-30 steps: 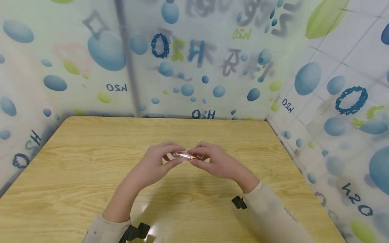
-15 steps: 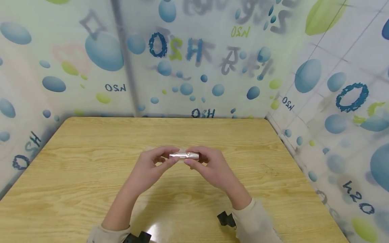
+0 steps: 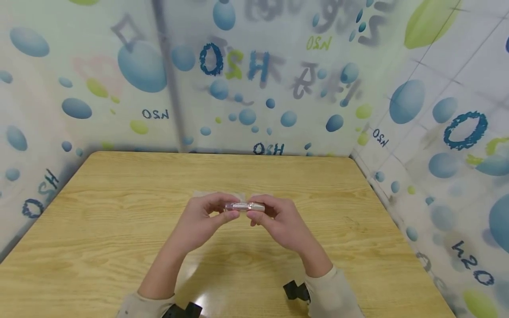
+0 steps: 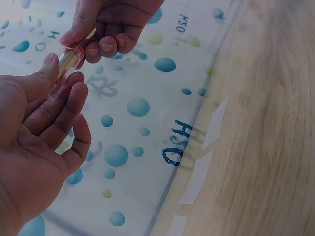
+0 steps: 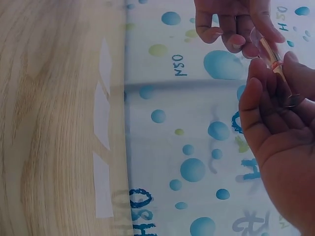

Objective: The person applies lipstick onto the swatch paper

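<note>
A slim, shiny tube (image 3: pixel 245 206), much like a lipstick, lies level between both hands above the table. My left hand (image 3: pixel 202 223) pinches its left end between thumb and fingers, and my right hand (image 3: pixel 283 223) pinches the right end. In the left wrist view the tube (image 4: pixel 70 60) shows a clear end at the left hand (image 4: pixel 37 128) and a rose-gold band midway. The right wrist view has the tube (image 5: pixel 276 65) running into the right hand (image 5: pixel 283 130), whose fingers curl beneath it. Fingers hide parts of both ends.
Below is a wood-grain table (image 3: pixel 131 212). A patterned wall covering (image 3: pixel 246 97) with blue dots rises behind it, and another wall (image 3: pixel 445 176) runs along the right. White strips (image 4: pixel 197 178) lie near the table edge in both wrist views.
The right forearm has swung left and the right hand has turned round the tube. Its right end, rose-gold one second ago, now looks silvery. The left hand has stayed nearly in place.
</note>
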A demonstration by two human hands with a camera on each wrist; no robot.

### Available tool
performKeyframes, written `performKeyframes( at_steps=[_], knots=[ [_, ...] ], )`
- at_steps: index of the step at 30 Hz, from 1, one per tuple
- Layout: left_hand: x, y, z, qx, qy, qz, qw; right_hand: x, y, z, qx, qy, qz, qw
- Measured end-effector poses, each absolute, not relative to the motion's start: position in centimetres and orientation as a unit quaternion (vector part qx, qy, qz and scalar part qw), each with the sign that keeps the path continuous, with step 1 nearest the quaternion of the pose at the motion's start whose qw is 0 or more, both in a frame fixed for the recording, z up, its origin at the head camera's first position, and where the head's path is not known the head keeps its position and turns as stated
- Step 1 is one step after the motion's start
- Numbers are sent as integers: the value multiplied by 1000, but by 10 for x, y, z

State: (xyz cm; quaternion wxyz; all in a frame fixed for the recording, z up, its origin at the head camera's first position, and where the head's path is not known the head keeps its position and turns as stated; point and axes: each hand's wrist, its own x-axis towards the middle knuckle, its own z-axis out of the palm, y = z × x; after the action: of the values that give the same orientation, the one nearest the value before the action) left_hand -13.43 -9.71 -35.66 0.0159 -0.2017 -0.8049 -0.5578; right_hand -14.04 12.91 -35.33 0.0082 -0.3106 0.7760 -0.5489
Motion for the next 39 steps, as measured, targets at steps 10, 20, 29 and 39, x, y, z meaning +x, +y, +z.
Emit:
performKeyframes(
  at_steps=[10,20,29,39],
  knots=[
    [-137,-109,-352,-145,-816,-559,22,-146,143,-350,-270,785,-558,-16],
    [-138,-115,-346,-130,-825,-548,55,-149,147,-349,-249,794,-553,-36],
    [-144,-147,-342,-83,-834,-535,108,-150,147,-349,-246,790,-562,-20],
    [-153,-170,-351,-57,-847,-513,125,-151,148,-349,-243,788,-565,-5]
  ],
)
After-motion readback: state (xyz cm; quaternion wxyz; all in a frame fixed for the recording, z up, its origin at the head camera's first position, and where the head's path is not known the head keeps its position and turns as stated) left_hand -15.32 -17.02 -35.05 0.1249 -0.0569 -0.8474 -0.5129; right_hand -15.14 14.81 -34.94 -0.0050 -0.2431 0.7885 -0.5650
